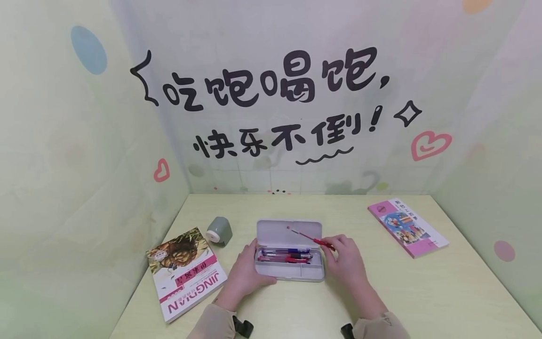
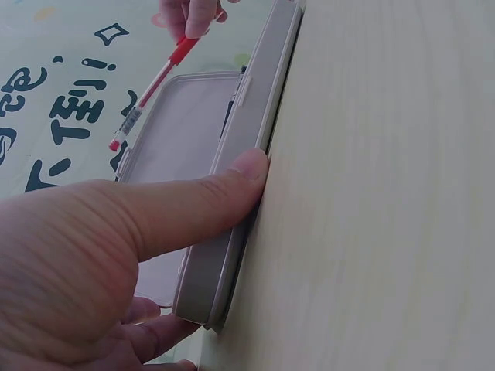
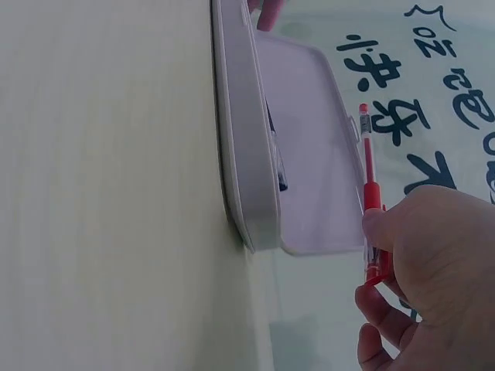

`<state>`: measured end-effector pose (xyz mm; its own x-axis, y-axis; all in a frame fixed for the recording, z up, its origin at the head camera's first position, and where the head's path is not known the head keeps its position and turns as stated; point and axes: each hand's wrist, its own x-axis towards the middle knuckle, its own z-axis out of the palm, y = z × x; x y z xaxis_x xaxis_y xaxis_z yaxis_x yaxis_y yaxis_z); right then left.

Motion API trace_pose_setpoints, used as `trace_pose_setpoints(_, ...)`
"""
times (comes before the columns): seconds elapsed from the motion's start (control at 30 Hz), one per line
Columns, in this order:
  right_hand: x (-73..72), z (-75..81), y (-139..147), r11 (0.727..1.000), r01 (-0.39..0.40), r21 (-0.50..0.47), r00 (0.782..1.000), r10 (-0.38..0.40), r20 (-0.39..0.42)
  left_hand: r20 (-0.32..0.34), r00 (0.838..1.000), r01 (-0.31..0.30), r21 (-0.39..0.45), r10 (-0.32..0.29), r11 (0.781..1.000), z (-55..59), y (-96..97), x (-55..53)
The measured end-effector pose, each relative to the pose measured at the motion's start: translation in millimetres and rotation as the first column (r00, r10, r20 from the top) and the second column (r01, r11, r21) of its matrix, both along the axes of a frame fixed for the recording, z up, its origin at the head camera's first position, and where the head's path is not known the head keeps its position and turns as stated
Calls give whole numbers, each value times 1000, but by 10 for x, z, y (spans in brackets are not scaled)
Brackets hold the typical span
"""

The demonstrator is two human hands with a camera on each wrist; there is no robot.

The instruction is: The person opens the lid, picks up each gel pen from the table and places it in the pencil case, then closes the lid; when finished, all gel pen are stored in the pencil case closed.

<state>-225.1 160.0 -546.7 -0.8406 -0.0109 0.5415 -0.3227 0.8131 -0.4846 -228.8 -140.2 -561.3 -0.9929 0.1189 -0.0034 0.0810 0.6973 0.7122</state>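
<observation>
An open pale grey pencil case [image 1: 277, 270] sits mid-table, its lid [image 1: 283, 230] tipped back. Several blue, black and red pens [image 1: 281, 256] lie in its rear compartment. My left hand [image 1: 247, 273] grips the case's left end; in the left wrist view the thumb [image 2: 209, 197] presses its front wall and fingers reach round the end. Above the case's right side, my right hand [image 1: 348, 263] pinches a red gel pen [image 3: 372, 197] between thumb and fingers. The pen's clear end points up and left over the lid, apart from the case.
To the left lies a book [image 1: 188, 278] with an animal picture, and a grey-green object with a white round part [image 1: 219, 231] stands behind it. A pink-and-white book [image 1: 408, 228] is at the back right. Printed fabric walls [image 1: 271, 174] border the table [image 1: 449, 292].
</observation>
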Motion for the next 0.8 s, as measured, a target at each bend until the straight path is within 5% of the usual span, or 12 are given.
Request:
trace_pose_setpoints(0.33, -37, -88, -270, 982, -110, 155, 994, 109, 17, 5, 1000, -1, 2, 1, 1000, 6, 0, -1)
trace_pose_setpoints(0.6, -33, -91, -365, 976, -149, 161, 984, 130, 123, 11, 1000, -7, -3, 7, 1000, 16, 8, 2)
trace_pose_setpoints(0.8, -32, -88, -429, 971, -158, 180, 983, 136, 125, 10, 1000, -6, -12, 6, 1000, 13, 6, -8)
